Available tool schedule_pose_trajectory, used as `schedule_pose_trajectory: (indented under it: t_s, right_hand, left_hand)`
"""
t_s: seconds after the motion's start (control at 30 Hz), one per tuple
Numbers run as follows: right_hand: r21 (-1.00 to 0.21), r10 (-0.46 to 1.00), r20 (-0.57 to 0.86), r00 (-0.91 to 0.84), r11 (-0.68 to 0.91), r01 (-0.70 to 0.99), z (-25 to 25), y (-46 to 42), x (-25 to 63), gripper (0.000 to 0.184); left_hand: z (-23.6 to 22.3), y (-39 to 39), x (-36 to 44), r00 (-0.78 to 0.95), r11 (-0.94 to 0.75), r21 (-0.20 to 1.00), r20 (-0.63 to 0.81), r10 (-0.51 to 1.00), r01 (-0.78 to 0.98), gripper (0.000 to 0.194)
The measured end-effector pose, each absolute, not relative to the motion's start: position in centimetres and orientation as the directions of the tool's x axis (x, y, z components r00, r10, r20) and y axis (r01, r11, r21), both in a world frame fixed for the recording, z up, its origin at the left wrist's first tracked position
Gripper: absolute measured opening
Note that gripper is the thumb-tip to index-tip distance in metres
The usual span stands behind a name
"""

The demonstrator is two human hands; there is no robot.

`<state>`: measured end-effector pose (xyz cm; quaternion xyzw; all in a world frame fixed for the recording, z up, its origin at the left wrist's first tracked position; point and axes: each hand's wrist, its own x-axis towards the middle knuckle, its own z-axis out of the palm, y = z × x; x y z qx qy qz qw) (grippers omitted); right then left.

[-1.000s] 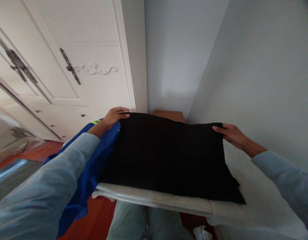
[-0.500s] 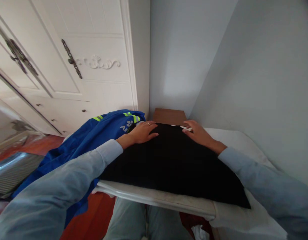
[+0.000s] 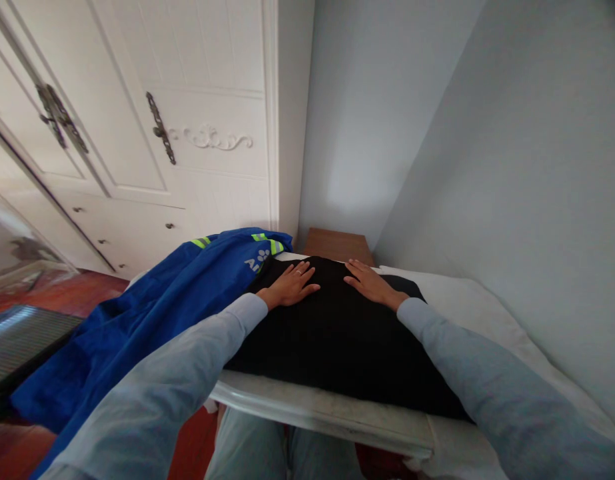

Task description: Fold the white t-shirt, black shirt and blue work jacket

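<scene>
A black cloth, perhaps a garment, lies spread over a white-covered table. My left hand rests flat on its upper left part, fingers stretched out, a ring on one finger. On the upper right part lies my right hand, palm down with the fingers extended. Both hands touch the cloth near its far edge and neither grips it. Just left of the cloth, a blue jacket with yellow-green reflective strips and a paw print hangs over the table's side.
A white wardrobe with dark metal handles stands behind on the left. Beyond the table's far edge is a brown wooden box-like piece. Grey walls close in at the right. A dark ribbed object sits at the lower left.
Both hands have come down and nearer onto the black cloth; the right hand has moved left, from beyond the cloth's edge onto it. The cloth's far right corner now lies flatter and wider.
</scene>
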<state>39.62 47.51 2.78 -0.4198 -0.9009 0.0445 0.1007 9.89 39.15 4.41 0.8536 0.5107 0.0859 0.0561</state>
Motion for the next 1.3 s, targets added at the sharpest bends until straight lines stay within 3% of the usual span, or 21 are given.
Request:
schedule_pose_trajectory:
  t_s: [0.07, 0.23, 0.4, 0.53, 0.63, 0.73, 0.93, 1.1, 1.2, 1.3]
  right_hand:
    - [-0.160, 0.778, 0.152, -0.610, 0.628, 0.762, 2.7, 47.6, 39.3, 0.083]
    - [-0.131, 0.797, 0.086, -0.598, 0.604, 0.786, 1.7, 48.1, 39.2, 0.080]
    - [-0.109, 0.821, 0.083, -0.564, 0.570, 0.814, 2.8, 47.0, 39.0, 0.079]
    - [-0.131, 0.757, 0.199, -0.622, 0.649, 0.749, 5.0, 43.5, 37.0, 0.075]
    - [-0.118, 0.641, 0.220, -0.735, 0.765, 0.633, 5.7, 39.9, 34.9, 0.067]
    - [-0.115, 0.574, 0.137, -0.807, 0.818, 0.563, 4.9, 37.4, 34.0, 0.063]
    - [-0.091, 0.659, 0.029, -0.752, 0.751, 0.654, 3.3, 37.8, 38.4, 0.065]
    - [-0.024, 0.799, 0.006, -0.601, 0.601, 0.799, 5.3, 36.7, 42.7, 0.071]
    - [-0.036, 0.775, 0.078, -0.628, 0.631, 0.775, 7.2, 33.0, 42.9, 0.070]
    - [-0.050, 0.659, 0.120, -0.743, 0.751, 0.658, 8.2, 28.4, 41.6, 0.067]
  left_hand:
    - [4.4, 39.2, 10.0, 0.469, -0.489, 0.182, 0.142, 0.872, 0.853, 0.076]
    - [4.0, 39.4, 9.5, 0.456, -0.455, 0.205, 0.045, 0.889, 0.867, 0.076]
    - [5.5, 37.8, 8.4, 0.408, -0.440, 0.207, 0.182, 0.895, 0.874, 0.075]
    - [6.9, 33.7, 9.3, 0.511, -0.561, 0.170, 0.262, 0.819, 0.810, 0.075]
    - [6.4, 30.9, 10.8, 0.619, -0.651, 0.159, 0.208, 0.757, 0.743, 0.079]
    - [5.1, 29.5, 11.6, 0.649, -0.661, 0.192, 0.128, 0.750, 0.726, 0.080]
    - [3.8, 29.4, 11.4, 0.602, -0.607, 0.213, 0.097, 0.793, 0.766, 0.075]
    - [4.5, 29.7, 11.4, 0.601, -0.599, 0.186, 0.053, 0.797, 0.779, 0.075]
    - [5.5, 29.5, 12.1, 0.591, -0.580, 0.167, -0.019, 0.807, 0.797, 0.079]
    - [6.4, 28.4, 13.6, 0.599, -0.606, 0.130, 0.094, 0.796, 0.785, 0.081]
